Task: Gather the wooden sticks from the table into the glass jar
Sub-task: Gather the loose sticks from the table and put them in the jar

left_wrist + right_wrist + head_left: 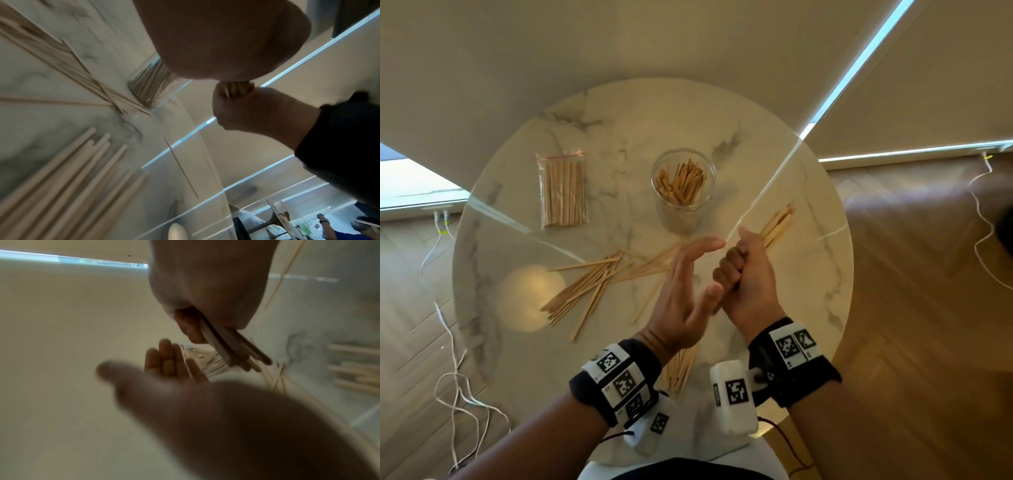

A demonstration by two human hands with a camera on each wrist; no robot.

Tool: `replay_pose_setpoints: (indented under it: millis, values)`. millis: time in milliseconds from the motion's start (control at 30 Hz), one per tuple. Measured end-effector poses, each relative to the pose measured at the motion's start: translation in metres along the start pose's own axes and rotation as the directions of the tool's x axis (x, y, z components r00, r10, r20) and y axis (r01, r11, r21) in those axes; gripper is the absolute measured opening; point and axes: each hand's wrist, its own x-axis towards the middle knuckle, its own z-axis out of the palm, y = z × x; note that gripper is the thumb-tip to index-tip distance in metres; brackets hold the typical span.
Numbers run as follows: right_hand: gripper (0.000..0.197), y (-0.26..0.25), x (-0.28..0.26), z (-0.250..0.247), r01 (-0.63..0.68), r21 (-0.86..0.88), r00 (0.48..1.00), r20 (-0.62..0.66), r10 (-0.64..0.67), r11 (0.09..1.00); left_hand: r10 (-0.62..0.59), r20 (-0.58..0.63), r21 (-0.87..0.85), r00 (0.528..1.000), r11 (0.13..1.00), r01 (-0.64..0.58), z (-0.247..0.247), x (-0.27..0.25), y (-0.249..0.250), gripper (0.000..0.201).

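My right hand (741,274) is a fist above the table's middle and grips a bundle of wooden sticks (779,222) whose ends jut out to the far right. In the right wrist view the bundle (234,350) sticks out below the curled fingers (191,331). My left hand (686,284) is open, fingers straight, palm facing the right fist, thumb close to it. The glass jar (683,185) stands upright just beyond both hands, partly filled with sticks. Loose sticks (592,287) lie scattered left of the hands. Several more sticks (680,370) lie under my left wrist.
A clear bag of sticks (563,190) lies flat at the back left of the round marble table (808,301). The table edge curves close on the right and front. Cords trail on the wooden floor (928,308) at both sides.
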Motion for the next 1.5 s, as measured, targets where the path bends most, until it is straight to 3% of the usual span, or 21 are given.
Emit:
replay_pose_setpoints:
  millis: [100,167,233,367,500,667,767,833,900,933,967,1033,1100,1133,1200,1300,1400,1500]
  values:
    - [0.040,-0.007,-0.002,-0.013,0.022,-0.313,0.996,0.085,0.005,0.949,0.020,0.007,0.067,1.000,0.998,-0.020,-0.017,0.016,-0.003,0.066]
    - [0.035,-0.004,-0.011,-0.025,0.087,-0.561,0.980,0.198,0.031,0.824,0.039,0.010,0.102,0.999,0.994,-0.040,-0.027,0.040,-0.002,0.066]
    - [0.028,-0.002,-0.019,-0.032,0.158,-0.693,0.943,0.318,0.102,0.703,0.051,0.071,0.122,0.996,0.991,-0.059,-0.033,0.061,0.005,0.067]
    - [0.023,-0.008,-0.020,-0.024,0.254,-0.796,0.902,0.400,0.163,0.550,-0.005,0.356,0.130,0.934,0.991,-0.045,-0.030,0.068,0.009,0.060]
    - [0.027,-0.018,-0.008,-0.013,0.310,-0.883,0.901,0.392,0.188,0.353,-0.038,0.235,0.105,0.971,0.994,0.013,-0.036,0.063,0.002,0.048]
    - [0.033,-0.018,0.002,-0.002,0.341,-0.923,0.878,0.380,0.290,0.176,-0.158,0.339,0.157,0.927,0.981,0.110,-0.040,0.056,-0.004,0.051]
    - [0.039,-0.029,0.014,0.015,0.406,-0.913,0.899,0.405,0.167,0.035,-0.069,0.189,0.098,0.980,0.994,0.051,-0.053,0.069,-0.013,0.052]
    - [0.038,-0.046,0.019,0.032,0.386,-0.913,0.918,0.394,0.040,0.132,0.021,-0.027,0.102,0.999,0.995,-0.018,-0.063,0.082,-0.018,0.042]
    - [0.036,-0.068,0.020,0.055,0.410,-0.844,0.906,0.420,-0.051,0.346,0.016,-0.201,0.184,0.979,0.983,0.022,-0.072,0.093,-0.024,0.032]
    - [0.038,-0.080,0.019,0.067,0.442,-0.782,0.887,0.453,-0.088,0.439,-0.012,-0.216,0.221,0.976,0.973,0.060,-0.076,0.097,-0.029,0.034]
    - [0.041,-0.090,0.019,0.080,0.479,-0.710,0.861,0.495,-0.119,0.516,-0.051,-0.168,0.243,0.985,0.966,0.091,-0.081,0.099,-0.034,0.042]
    - [0.047,-0.104,0.018,0.107,0.537,-0.546,0.801,0.568,-0.188,0.643,-0.161,0.044,0.279,0.986,0.950,0.143,-0.087,0.101,-0.047,0.075]
    - [0.050,-0.107,0.020,0.130,0.565,-0.394,0.754,0.604,-0.259,0.725,-0.293,0.226,0.315,0.929,0.925,0.214,-0.087,0.102,-0.057,0.114]
    - [0.049,-0.105,0.023,0.139,0.575,-0.343,0.735,0.616,-0.284,0.743,-0.339,0.267,0.324,0.902,0.913,0.247,-0.085,0.103,-0.059,0.127]
    - [0.046,-0.092,0.032,0.147,0.601,-0.320,0.714,0.627,-0.311,0.733,-0.372,0.259,0.318,0.892,0.904,0.285,-0.077,0.105,-0.063,0.140]
    - [0.043,-0.062,0.051,0.139,0.637,-0.497,0.741,0.607,-0.288,0.589,-0.325,0.163,0.244,0.931,0.928,0.281,-0.071,0.109,-0.068,0.128]
    - [0.033,-0.049,0.065,0.125,0.620,-0.740,0.784,0.591,-0.188,0.259,-0.287,0.120,0.200,0.950,0.945,0.260,-0.070,0.109,-0.072,0.110]
    - [0.026,-0.063,0.067,0.119,0.655,-0.755,0.753,0.656,-0.047,-0.026,-0.292,0.097,0.162,0.951,0.948,0.275,-0.072,0.106,-0.074,0.108]
